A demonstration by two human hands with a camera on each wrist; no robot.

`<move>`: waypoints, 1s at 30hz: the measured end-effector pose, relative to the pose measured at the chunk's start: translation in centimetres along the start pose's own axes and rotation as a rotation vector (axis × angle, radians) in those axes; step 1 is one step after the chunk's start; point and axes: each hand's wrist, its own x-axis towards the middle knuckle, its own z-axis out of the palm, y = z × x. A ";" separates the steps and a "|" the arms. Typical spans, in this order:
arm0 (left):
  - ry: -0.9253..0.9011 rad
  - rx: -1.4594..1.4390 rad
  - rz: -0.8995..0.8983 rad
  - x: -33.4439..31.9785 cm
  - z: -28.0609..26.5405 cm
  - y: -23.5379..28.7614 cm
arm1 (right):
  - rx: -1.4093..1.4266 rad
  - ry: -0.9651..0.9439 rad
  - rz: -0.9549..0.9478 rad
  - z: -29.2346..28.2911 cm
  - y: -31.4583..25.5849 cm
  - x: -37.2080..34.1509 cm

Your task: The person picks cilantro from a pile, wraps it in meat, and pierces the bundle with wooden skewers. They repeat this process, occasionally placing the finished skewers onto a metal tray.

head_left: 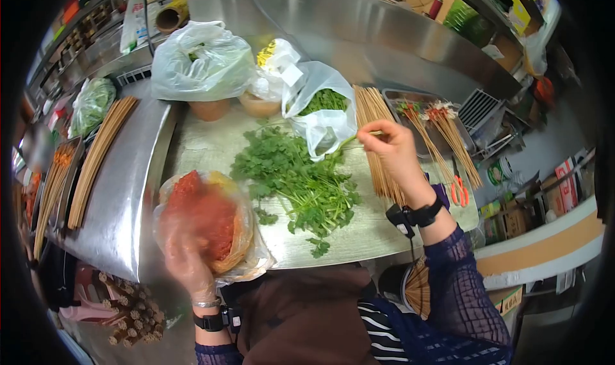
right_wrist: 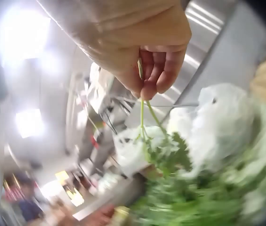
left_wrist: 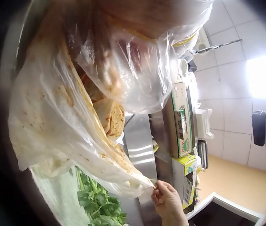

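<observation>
My right hand [head_left: 391, 150] pinches thin green stems [right_wrist: 142, 117] between thumb and fingertips; in the right wrist view, leaves hang below this hand [right_wrist: 147, 52]. Below and left of it, a heap of leafy herbs [head_left: 288, 173] lies on the board [head_left: 295, 249]. My left hand [head_left: 186, 262] is blurred at the near-left side of a plastic-lined container of red minced food [head_left: 224, 230]; its finger shape and any hold are unclear. Clear plastic [left_wrist: 147, 89] and a stained white bag [left_wrist: 67, 127] fill much of the left wrist view, where my right hand [left_wrist: 170, 207] also appears.
Bagged greens [head_left: 327, 102] and a large plastic bag [head_left: 205, 60] stand along the board's back. Bare sticks [head_left: 381, 153] lie at right, near a tray [head_left: 416, 134] with filled skewers and orange-handled scissors [head_left: 459, 192]. More sticks [head_left: 102, 160] lie on the left metal counter.
</observation>
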 end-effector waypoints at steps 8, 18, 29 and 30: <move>-0.085 0.109 0.114 1.0 0.8 4.0 | 0.310 -0.296 0.027 2.8 -1.5 0.1; -0.604 0.254 0.363 0.7 9.0 10.0 | 0.320 -0.514 -0.206 5.4 -5.4 -2.9; -0.613 0.097 0.086 -0.9 8.8 8.3 | 0.489 -0.457 -0.133 7.3 -3.8 -5.7; -0.607 0.103 0.097 -1.0 8.7 8.3 | 0.525 -0.461 -0.114 7.7 -3.6 -5.9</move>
